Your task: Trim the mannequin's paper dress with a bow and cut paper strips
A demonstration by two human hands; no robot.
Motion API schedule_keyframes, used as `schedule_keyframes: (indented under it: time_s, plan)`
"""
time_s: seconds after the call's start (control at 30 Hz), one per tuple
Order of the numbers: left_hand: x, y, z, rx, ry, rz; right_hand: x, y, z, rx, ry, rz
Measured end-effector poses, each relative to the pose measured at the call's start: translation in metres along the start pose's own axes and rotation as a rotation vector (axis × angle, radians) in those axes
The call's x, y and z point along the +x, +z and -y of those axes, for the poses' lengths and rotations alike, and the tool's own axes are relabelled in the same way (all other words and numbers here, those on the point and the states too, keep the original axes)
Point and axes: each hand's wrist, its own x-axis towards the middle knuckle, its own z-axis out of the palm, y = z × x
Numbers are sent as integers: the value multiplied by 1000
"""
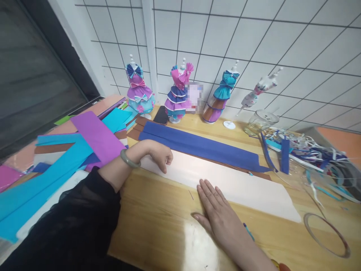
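Observation:
A long pale strip of crepe-like paper [239, 184] lies flat across the wooden table. On its left part rests my left hand [159, 154], fingers curled in and one digit pointing down at the paper; nothing shows in its grasp. My right hand [216, 207] lies flat, fingers stretched out, with the fingertips at the strip's near edge and the palm over bare wood. Just behind the pale strip are a folded dark blue strip [203, 145] and a brown strip [263, 175] partly beneath.
Small dress forms in paper dresses [141, 92] stand along the tiled wall, beside a bare form [261, 90] and a glass jar [261, 121]. Coloured paper sheets [96, 131] pile up at left. Paper scraps [307, 150] and a ring of tape [327, 235] lie at right.

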Motion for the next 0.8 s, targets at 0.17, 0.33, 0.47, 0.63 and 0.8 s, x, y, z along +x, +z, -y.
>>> schedule_keyframes:
  time_s: [0.17, 0.33, 0.47, 0.63, 0.8]
  plan:
    - [-9, 2, 11, -12, -66, -18, 0, 1, -1, -12, -18, -36]
    - [-23, 5, 17, -17, -149, -64, 0, 1, -1, -27, -35, -53]
    - [-33, 9, 22, -31, -194, -94, 0, 1, -1, -18, -32, -50]
    - [-40, 16, 44, -269, -298, -65, -1, 0, -1, 13, -23, -36]
    - [-47, 19, 58, -451, -354, -65, -2, 2, -1, 13, -20, -16]
